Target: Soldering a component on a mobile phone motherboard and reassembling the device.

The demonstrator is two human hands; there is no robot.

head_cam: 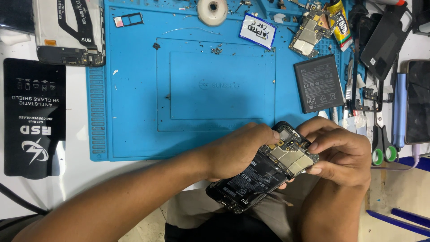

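The middle of the blue mat (134, 89) lies open ahead of your hands; only a few tiny screws (217, 50) and specks dot it. To the right, the loose battery (319, 83) sits near your right hand (340, 154), and past it a crowd of tweezers, scissors (383, 143) and phones blocks the desk edge. Up top, the tape roll (212, 10), a paper label (257, 30) and a bare circuit board (309, 31) line the far rim. On the left, an opened phone frame (69, 31) and a black box (34, 117) fill the desk beside the mat.

Bright even overhead light, soft shadows, sharp focus — slight edge distortion
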